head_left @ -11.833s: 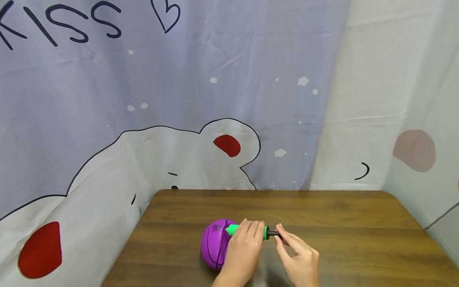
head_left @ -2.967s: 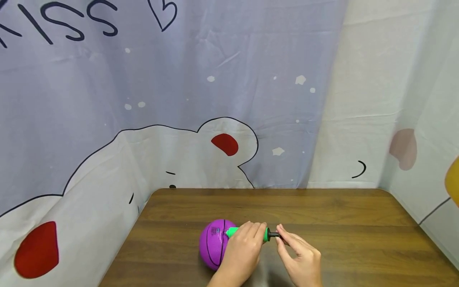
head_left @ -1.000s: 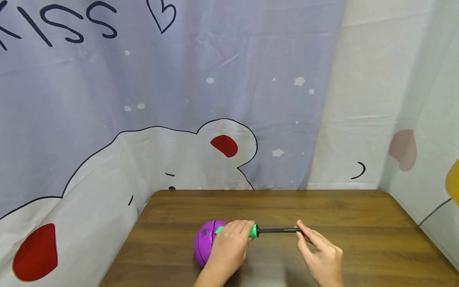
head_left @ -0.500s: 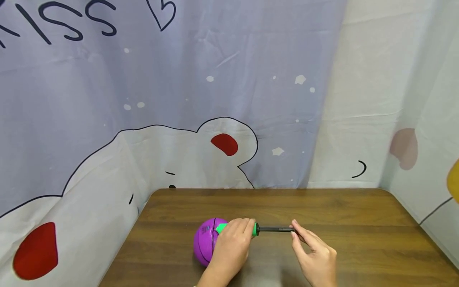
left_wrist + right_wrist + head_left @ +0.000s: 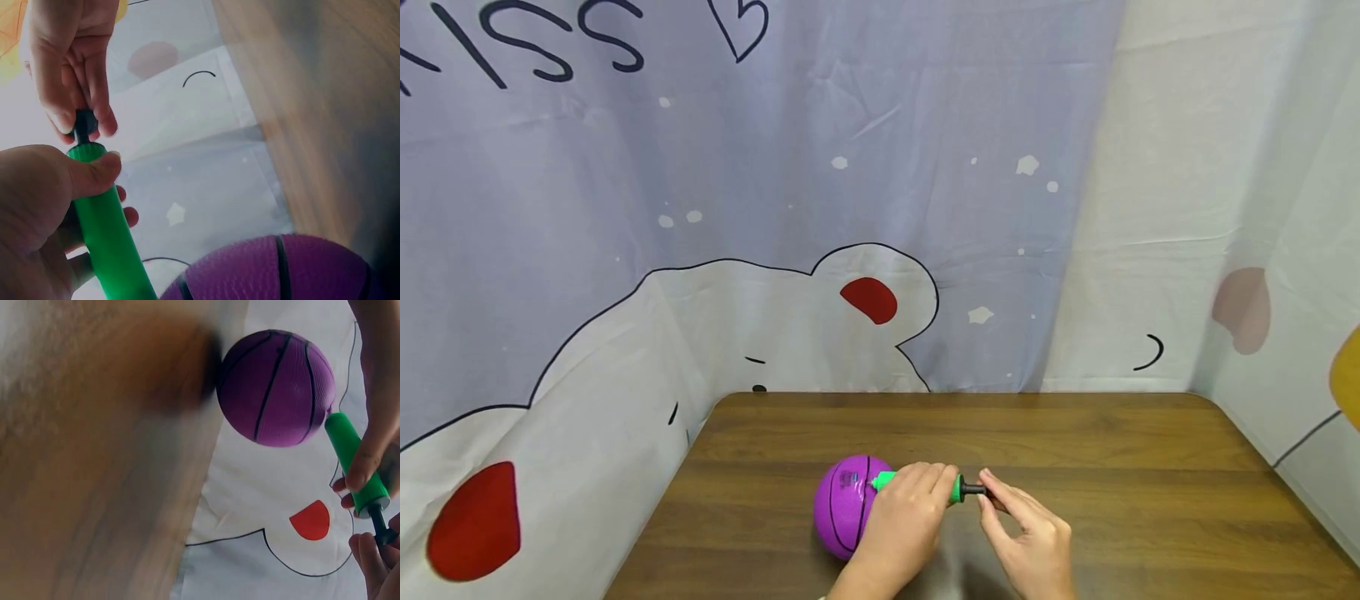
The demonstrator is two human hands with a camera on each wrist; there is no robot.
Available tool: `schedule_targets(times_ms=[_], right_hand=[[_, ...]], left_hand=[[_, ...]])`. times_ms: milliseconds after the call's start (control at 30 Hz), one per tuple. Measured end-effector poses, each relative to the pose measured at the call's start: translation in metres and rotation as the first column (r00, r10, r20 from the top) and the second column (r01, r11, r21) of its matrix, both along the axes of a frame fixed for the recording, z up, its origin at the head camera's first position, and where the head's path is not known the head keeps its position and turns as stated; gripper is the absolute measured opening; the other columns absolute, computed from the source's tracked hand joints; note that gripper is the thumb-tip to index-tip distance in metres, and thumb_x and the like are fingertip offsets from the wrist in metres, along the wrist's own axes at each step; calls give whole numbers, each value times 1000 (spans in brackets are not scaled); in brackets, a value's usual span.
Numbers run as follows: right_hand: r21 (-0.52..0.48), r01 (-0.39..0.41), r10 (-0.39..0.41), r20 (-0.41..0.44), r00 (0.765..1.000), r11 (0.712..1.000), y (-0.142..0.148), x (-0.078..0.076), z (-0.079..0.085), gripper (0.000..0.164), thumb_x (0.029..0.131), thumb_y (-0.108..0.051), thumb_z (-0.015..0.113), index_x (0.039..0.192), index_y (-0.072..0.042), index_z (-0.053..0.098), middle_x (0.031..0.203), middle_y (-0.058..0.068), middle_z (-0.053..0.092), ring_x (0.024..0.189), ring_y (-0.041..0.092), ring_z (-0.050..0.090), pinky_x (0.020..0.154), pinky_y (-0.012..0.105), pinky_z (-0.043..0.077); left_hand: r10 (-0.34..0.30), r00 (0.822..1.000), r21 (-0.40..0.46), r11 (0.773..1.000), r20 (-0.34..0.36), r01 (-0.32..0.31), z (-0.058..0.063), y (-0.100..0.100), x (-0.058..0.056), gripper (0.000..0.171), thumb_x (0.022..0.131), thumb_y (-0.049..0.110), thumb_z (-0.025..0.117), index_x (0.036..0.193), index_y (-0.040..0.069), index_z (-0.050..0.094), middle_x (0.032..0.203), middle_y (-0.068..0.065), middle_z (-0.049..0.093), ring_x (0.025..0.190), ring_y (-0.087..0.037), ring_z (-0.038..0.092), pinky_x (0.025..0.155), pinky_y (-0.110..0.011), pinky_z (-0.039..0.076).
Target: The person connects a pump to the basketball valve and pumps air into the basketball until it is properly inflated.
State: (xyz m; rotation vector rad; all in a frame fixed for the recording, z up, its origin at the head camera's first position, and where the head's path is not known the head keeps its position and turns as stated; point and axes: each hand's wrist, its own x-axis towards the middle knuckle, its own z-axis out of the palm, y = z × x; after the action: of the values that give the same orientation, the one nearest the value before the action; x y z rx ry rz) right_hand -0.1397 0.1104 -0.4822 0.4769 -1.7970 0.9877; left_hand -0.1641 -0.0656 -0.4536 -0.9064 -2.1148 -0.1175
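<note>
– what's the biggest thing from where you stand?
– the cloth (image 5: 1000, 83), hung behind the table and round its sides, pale blue and white, with black outlines, red patches, a heart and big letters up top.
– and in front of it?
– the table (image 5: 1112, 467), brown wood grain, its two far corners rounded.
– where's the ball (image 5: 842, 508)?
– on the table, nearer the left edge than the right, and well in from the back edge. purple, black lines, a little print near the top that i can't read.
– what are the hands doing?
– the left hand (image 5: 906, 521) partly hides the ball from here, and its fingers and thumb are clamped round the pump (image 5: 112, 244). the right hand (image 5: 1033, 533), over towards the right edge, pinches the black handle (image 5: 386, 536) between thumb and fingertips.
– how's the pump lying?
– held above the table, roughly in line with the back edge, its green barrel between ball and right hand.
– any of the rod (image 5: 377, 515) showing?
– just a short black stretch, between barrel and handle.
– and the tip (image 5: 880, 481)?
– right up at the ball's side. something thin joins them, too small to make out.
</note>
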Motion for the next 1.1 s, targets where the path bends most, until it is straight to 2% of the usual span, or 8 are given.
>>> schedule_targets(times_ms=[100, 267, 400, 600, 833, 933, 1000, 1100], right_hand=[[5, 24, -24, -10, 1000, 1000, 7, -1, 3, 30, 75, 2, 76, 105, -2, 79, 98, 11, 78, 75, 6, 74, 74, 9, 56], [-26, 74, -74, -18, 997, 997, 21, -4, 7, 37, 66, 10, 76, 101, -1, 79, 95, 12, 78, 77, 0, 73, 77, 5, 53], [-38, 101, -101, -14, 995, 994, 32, -5, 12, 38, 67, 12, 76, 102, -1, 79, 92, 12, 78, 79, -5, 71, 79, 4, 52], [-46, 122, -122, -5, 993, 992, 39, -4, 15, 38, 68, 10, 76, 104, -2, 79, 93, 12, 78, 83, -10, 69, 81, 2, 50], [-75, 116, -115, 15, 993, 990, 35, -1, 14, 38, 71, 10, 77, 106, -4, 79, 94, 11, 78, 84, -11, 68, 81, 2, 50], [-69, 116, -113, 47, 992, 991, 29, 1, 12, 37, 71, 11, 78, 105, -3, 79, 96, 11, 78, 84, -10, 68, 80, 2, 50], [-59, 105, -100, 84, 991, 993, 24, 2, 9, 36, 72, 12, 78, 105, -2, 79, 96, 12, 77, 84, -10, 67, 79, 3, 51], [-53, 87, -80, 117, 990, 995, 15, 3, 2, 36, 71, 14, 78, 104, 0, 78, 94, 15, 77, 84, -8, 66, 77, 5, 52]], left_hand=[[-3, 999, 18, 1000, 37, 2, 0, -4, -2, 46, 68, -2, 79, 110, 10, 67, 100, 2, 71, 93, -13, 68, 95, -27, 57], [34, 997, 39, 999, 65, -36, -2, -16, -6, 44, 72, 0, 77, 113, 11, 67, 102, 1, 71, 97, -14, 69, 97, -31, 57], [54, 996, 51, 997, 76, -58, -2, -24, -9, 46, 72, 2, 81, 114, 11, 67, 104, 0, 72, 98, -14, 69, 97, -31, 57], [46, 998, 63, 997, 53, -50, -2, -28, -12, 44, 73, 4, 81, 114, 10, 67, 103, 0, 71, 97, -15, 69, 95, -32, 58], [59, 998, 44, 997, 25, -60, 2, -24, -7, 41, 74, 1, 81, 113, 7, 69, 104, -3, 72, 97, -16, 69, 94, -32, 59], [85, 996, 3, 996, -24, -85, 4, -19, -5, 34, 78, -3, 71, 111, 6, 71, 103, -3, 72, 96, -17, 69, 93, -31, 59], [104, 993, -26, 994, -62, -106, 5, -15, -4, 29, 84, -1, 61, 109, 7, 71, 101, -3, 72, 95, -17, 68, 93, -31, 58], [128, 987, -59, 989, -102, -134, 5, -8, -3, 30, 90, 4, 48, 107, 9, 72, 98, -1, 71, 92, -16, 67, 95, -31, 58]])
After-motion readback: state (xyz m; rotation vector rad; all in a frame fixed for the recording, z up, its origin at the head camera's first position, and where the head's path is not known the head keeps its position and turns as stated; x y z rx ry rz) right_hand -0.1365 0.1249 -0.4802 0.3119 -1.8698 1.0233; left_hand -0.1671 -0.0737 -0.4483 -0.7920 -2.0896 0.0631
